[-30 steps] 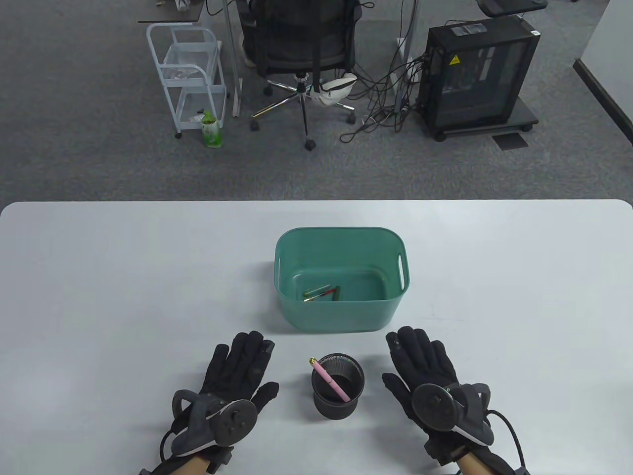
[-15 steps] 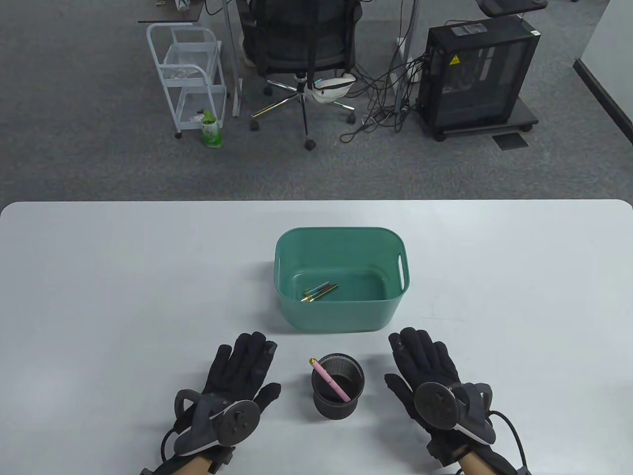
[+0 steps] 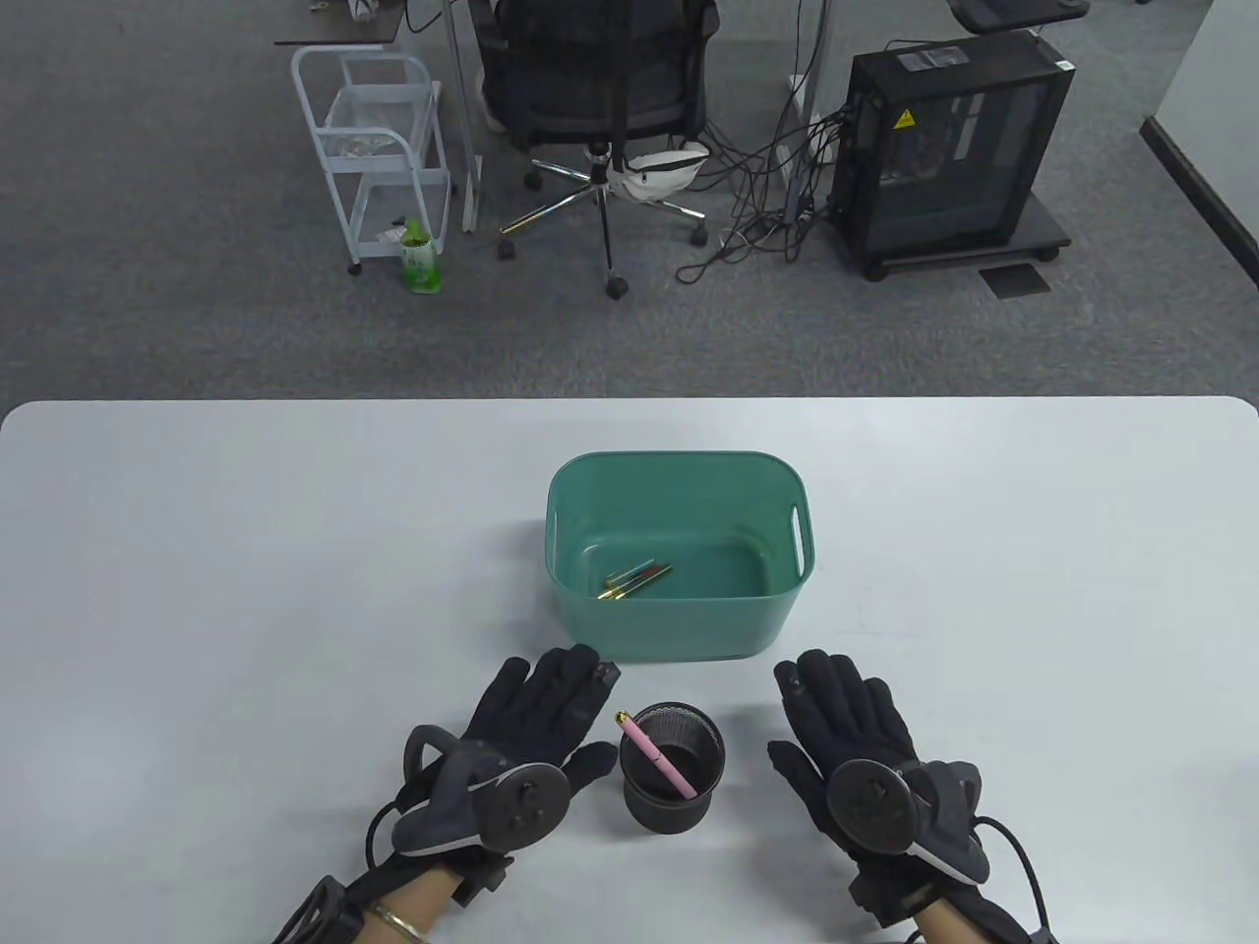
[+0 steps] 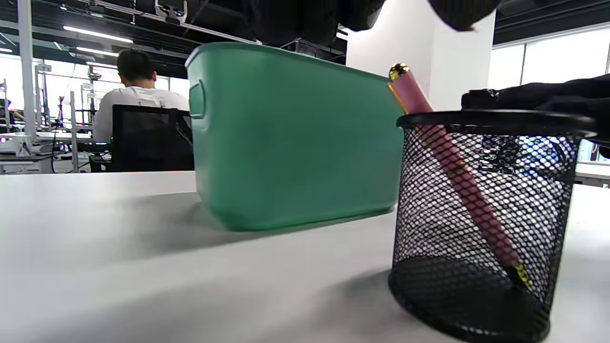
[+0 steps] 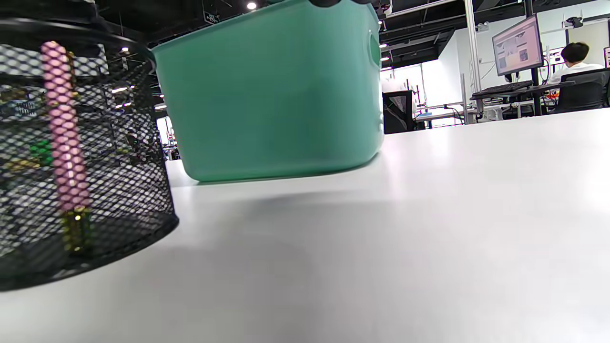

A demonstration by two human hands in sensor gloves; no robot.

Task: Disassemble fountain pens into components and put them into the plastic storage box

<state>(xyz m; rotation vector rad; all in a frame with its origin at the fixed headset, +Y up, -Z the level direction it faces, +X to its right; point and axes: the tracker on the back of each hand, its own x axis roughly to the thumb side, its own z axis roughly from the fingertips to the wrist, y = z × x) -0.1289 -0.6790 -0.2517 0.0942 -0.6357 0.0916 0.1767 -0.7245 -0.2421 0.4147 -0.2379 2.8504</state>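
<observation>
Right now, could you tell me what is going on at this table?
A person in sensor gloves is taking fountain pens apart. Some pen parts already lie in the green storage box. One pink pen leans, still whole, in the black mesh pen holder. The left hand, fingers straight, sits right beside the holder, while the right hand rests flat on the table. Neither hand holds anything.

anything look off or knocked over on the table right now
Nothing stands out. The green plastic storage box sits upright with a few pen parts in it, the black mesh pen cup stands upright, and the pink fountain pen simply leans inside it. Nothing looks spilled or damaged.
</observation>
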